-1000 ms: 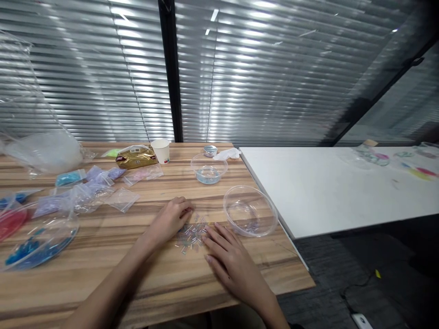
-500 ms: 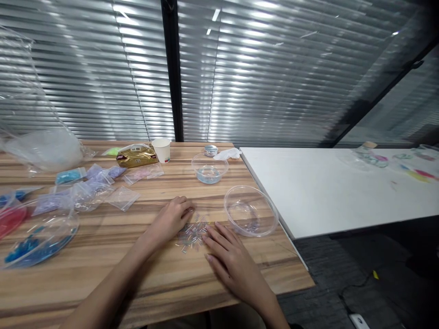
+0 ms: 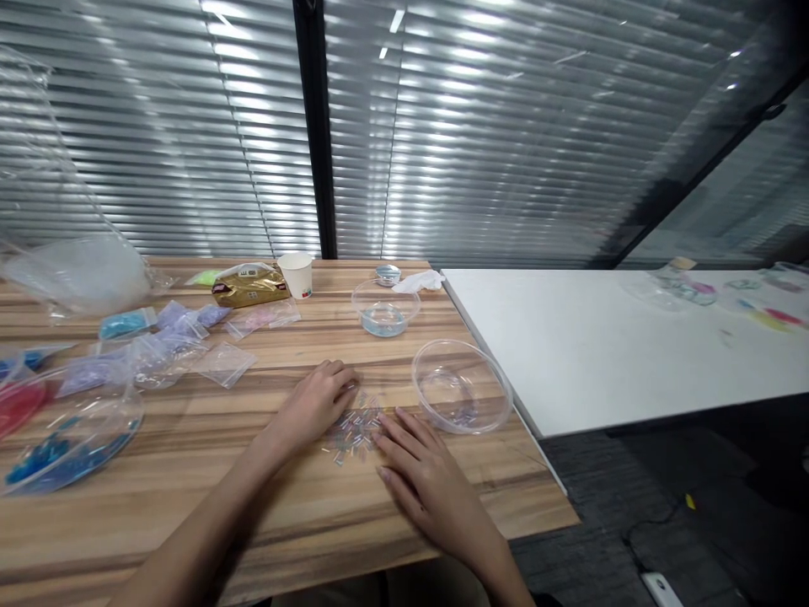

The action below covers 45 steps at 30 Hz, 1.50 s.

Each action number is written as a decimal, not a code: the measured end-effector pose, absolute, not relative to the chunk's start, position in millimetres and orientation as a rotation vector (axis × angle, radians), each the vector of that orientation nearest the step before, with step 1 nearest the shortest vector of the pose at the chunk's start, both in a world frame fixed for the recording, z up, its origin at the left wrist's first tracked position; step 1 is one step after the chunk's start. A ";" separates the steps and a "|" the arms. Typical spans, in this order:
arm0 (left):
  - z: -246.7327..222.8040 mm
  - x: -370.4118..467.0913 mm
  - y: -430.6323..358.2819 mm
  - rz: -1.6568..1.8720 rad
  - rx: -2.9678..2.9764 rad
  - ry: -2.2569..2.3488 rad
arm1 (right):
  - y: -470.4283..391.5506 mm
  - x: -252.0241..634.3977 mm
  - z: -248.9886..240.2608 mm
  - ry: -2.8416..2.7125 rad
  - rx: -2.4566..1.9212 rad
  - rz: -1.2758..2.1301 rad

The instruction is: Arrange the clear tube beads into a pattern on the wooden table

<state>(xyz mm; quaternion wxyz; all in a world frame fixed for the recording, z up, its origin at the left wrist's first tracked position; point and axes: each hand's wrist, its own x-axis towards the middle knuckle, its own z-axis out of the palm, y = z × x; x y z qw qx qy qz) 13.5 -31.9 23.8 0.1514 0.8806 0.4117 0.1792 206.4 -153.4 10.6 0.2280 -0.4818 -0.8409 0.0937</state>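
Observation:
Small tube-shaped beads (image 3: 355, 428), clear and tinted in pale colours, lie loose in a pile on the wood-grain table (image 3: 303, 497). My left hand (image 3: 322, 396) rests at the pile's upper left edge, its fingers curled together and pointing down; what they hold, if anything, is hidden. On the right side of the pile, my right hand (image 3: 420, 476) lies palm down with fingers stretched and apart, the fingertips at the nearest beads. A clear round plastic bowl (image 3: 464, 421) with some small beads in its bottom stands just beyond my right hand.
Another clear bowl (image 3: 383, 324) stands farther back, near a white tissue (image 3: 420, 282). A paper cup (image 3: 297, 275) and a gold tissue pack (image 3: 249, 288) stand behind small bead bags (image 3: 183, 333). A dish of blue pieces (image 3: 82, 459) sits left; a white table (image 3: 569, 362) adjoins right.
The view has shifted very slightly. Both hands and the beads keep nearly the same places.

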 end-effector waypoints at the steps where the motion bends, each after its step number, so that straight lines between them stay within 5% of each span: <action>1: 24.3 13.7 -32.3 0.502 2.534 1.183 | -153.4 206.4 10.8 -2.316 -1.329 0.261; 45: 24.9 16.2 -36.3 0.305 2.675 1.176 | -153.8 206.6 11.2 -2.307 -1.318 0.256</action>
